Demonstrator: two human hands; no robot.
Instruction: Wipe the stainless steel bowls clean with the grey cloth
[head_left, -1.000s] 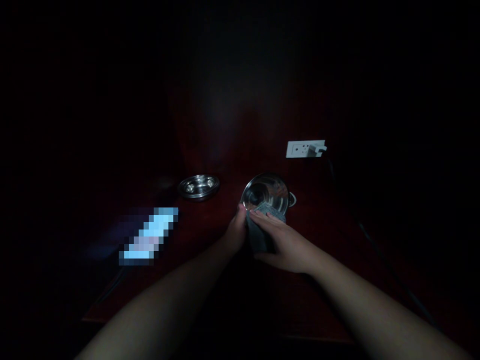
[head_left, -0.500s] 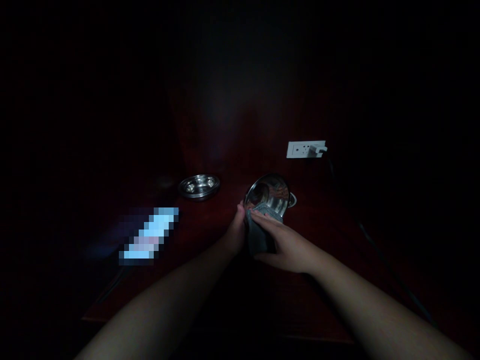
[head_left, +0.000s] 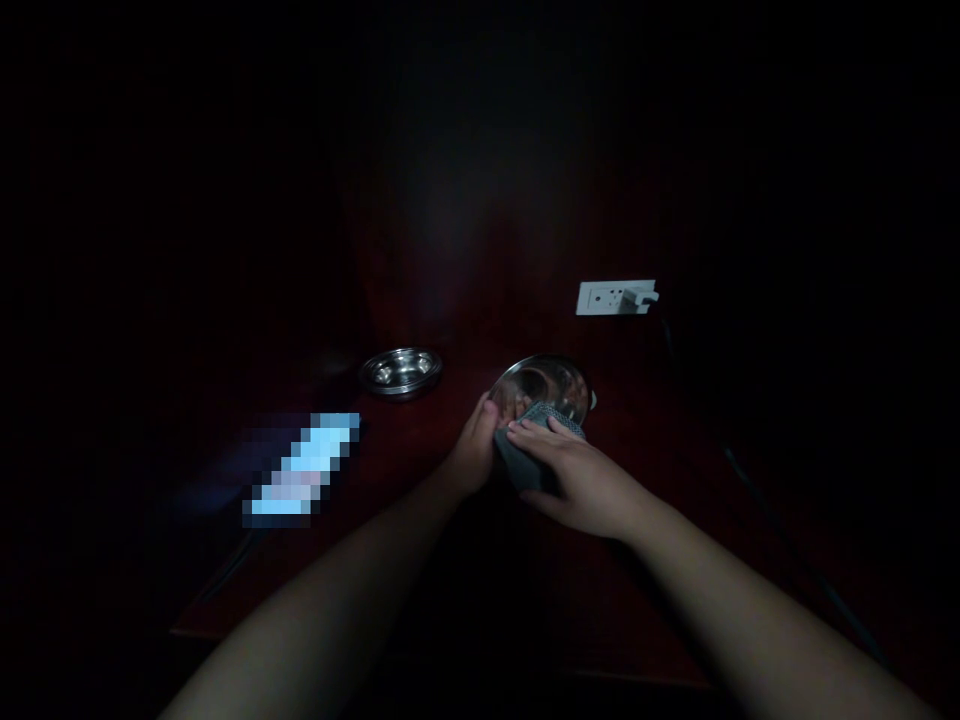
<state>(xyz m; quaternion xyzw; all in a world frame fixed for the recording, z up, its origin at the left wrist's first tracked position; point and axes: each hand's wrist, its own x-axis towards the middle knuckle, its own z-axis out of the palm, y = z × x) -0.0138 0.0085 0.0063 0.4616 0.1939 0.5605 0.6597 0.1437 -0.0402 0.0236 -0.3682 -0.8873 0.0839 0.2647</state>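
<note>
A shiny steel pot (head_left: 551, 385) is tilted with its mouth toward me, and a small piece of its side handle (head_left: 593, 400) shows at the right. My left hand (head_left: 475, 445) grips the pot's left side, thumb near the rim, its other fingers mostly hidden. A grey-green cloth (head_left: 525, 462) hangs over the near rim. My right hand (head_left: 577, 475) lies over this cloth, holding it against the pot with the fingers pointing left. The pot's underside is hidden behind the cloth and hands.
A shallow round steel dish or lid (head_left: 401, 373) rests on the dark red table (head_left: 420, 430) at the back left. A blurred-out lit screen (head_left: 304, 470) stands at the left. On the wall is a white socket plate (head_left: 600, 297) with a plug. A dark cable (head_left: 795, 550) runs along the right.
The pot has turned and tipped in my hands, so its handle shows less and sits further right. My right hand and the cloth have shifted slightly to the right.
</note>
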